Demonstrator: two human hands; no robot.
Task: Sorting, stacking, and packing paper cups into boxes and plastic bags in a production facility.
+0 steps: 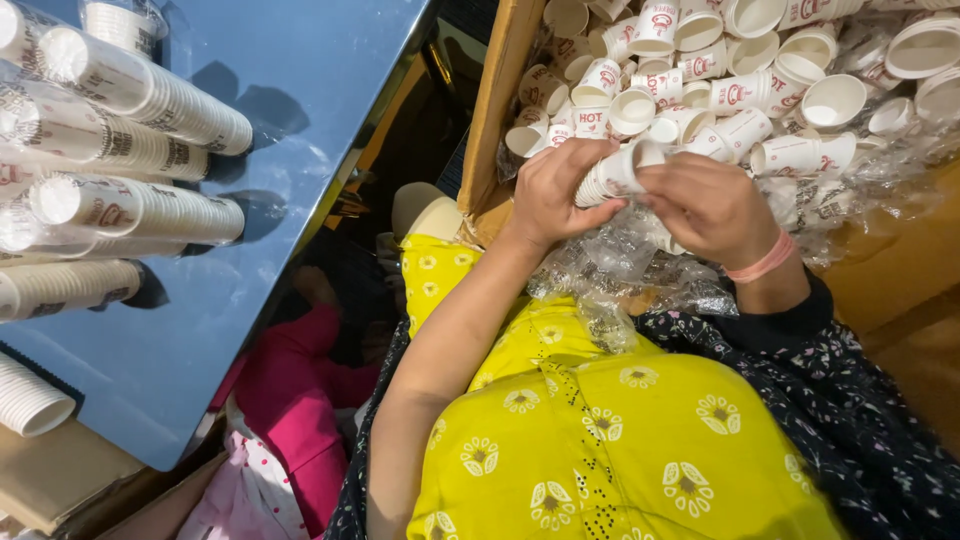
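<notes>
The left hand and right hand both clamp a short nested stack of white paper cups with red print, held over crumpled clear plastic wrap on the lap. Just beyond, an open brown cardboard box brims with loose white paper cups. To the left, well apart, plastic-wrapped sleeves of stacked cups lie on the glossy blue tabletop.

Your left hand and right hand both close around a short stack of white paper cups, held on its side between them above crumpled clear plastic wrap. Just beyond your hands, loose cups with red print fill a cardboard box. To the far left, sleeved cup stacks lie on the blue tabletop. Your yellow flowered garment fills the near foreground.
</notes>
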